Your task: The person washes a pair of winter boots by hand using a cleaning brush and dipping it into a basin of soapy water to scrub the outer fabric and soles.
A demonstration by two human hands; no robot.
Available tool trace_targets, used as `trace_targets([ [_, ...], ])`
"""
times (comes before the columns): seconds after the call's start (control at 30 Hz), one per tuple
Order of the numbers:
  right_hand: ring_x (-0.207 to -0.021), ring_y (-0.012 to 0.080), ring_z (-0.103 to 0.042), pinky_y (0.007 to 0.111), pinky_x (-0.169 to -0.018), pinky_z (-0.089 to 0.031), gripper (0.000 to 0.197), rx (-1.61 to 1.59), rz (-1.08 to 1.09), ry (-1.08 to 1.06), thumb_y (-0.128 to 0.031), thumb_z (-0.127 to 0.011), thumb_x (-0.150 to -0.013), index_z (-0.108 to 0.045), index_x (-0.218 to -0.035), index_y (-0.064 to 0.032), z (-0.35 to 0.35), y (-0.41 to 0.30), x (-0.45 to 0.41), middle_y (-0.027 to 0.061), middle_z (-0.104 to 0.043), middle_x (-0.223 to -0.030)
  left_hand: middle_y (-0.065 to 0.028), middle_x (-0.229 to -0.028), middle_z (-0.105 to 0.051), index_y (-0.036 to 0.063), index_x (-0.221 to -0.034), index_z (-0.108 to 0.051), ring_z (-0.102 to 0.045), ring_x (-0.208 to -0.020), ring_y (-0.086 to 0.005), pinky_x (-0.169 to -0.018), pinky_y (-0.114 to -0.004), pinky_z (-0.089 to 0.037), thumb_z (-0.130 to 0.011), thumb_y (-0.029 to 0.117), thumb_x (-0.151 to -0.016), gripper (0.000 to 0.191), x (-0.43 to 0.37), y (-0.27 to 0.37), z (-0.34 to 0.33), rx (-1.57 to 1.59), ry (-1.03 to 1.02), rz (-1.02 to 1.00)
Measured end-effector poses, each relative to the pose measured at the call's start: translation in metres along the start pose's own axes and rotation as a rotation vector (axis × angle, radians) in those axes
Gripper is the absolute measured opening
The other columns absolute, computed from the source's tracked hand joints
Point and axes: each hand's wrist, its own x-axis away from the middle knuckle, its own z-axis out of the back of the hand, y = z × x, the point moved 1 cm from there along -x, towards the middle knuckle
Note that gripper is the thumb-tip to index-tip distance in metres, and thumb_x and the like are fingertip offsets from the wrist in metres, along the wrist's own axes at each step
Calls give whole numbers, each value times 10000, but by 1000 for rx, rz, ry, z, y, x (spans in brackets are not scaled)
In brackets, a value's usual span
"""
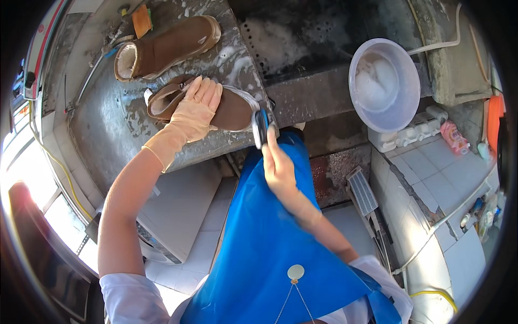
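A brown short boot with pale fleece lining lies on the wet worktop, its toe towards the worktop's edge. My left hand, in a pale rubber glove, grips it across the upper, fingers spread over the instep. In my right hand is a scrub brush with a blue and black back and white bristles. The bristles are at the sole edge of the toe, where white foam shows; exact contact is hard to tell. A second brown boot rests on its side behind the first.
Foam streaks the stone worktop. An orange sponge stands by the tap. To the right are a lilac basin of sudsy water, white jugs and a pink pouch. A blue apron covers my front.
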Motion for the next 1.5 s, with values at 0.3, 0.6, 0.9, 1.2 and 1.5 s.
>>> trace_targets([
  [0.3,-723,370,-614,391,-683,-499,490,-65,-112,-10,-103,-552,-1004,-451,-1482,-64,-7,8,-35,216,-618,-800,-233,-1519,-347,-112,-1495,-243,-249,-1466,-371,-1239,-523,-79,-761,570,-731,1147,-1,1,0,54,14,64],
  [0.6,-942,437,-637,440,-812,-503,468,26,-134,-271,-222,-524,-1030,-454,-1485,-139,6,5,-93,277,-658,-996,-228,-1503,-368,-118,-1478,-271,-271,-1451,-369,-1241,-510,-95,-789,538,-705,1139,1,-5,-7,124,105,55],
  [0.9,-1130,394,-624,417,-946,-506,405,323,23,-832,-261,-516,-1020,-554,-1396,-114,-14,-30,-209,217,-648,-1222,-223,-1495,-390,-109,-1471,-301,-282,-1450,-366,-1238,-502,-108,-775,548,-712,1111,-1,-3,-7,106,100,49],
  [1.2,-1023,423,-633,479,-854,-528,360,281,63,-699,-243,-546,-993,-603,-1332,-134,-16,-21,-204,242,-668,-1106,-215,-1506,-386,-106,-1476,-298,-284,-1454,-356,-1240,-502,-106,-758,569,-722,1112,-4,3,3,99,71,59],
  [1.5,-968,451,-636,453,-808,-512,431,111,11,-467,-212,-547,-1015,-511,-1440,-150,24,-1,-149,286,-652,-1041,-216,-1477,-417,-107,-1467,-321,-303,-1443,-353,-1241,-509,-107,-771,576,-695,1125,-4,-1,1,74,104,77],
])
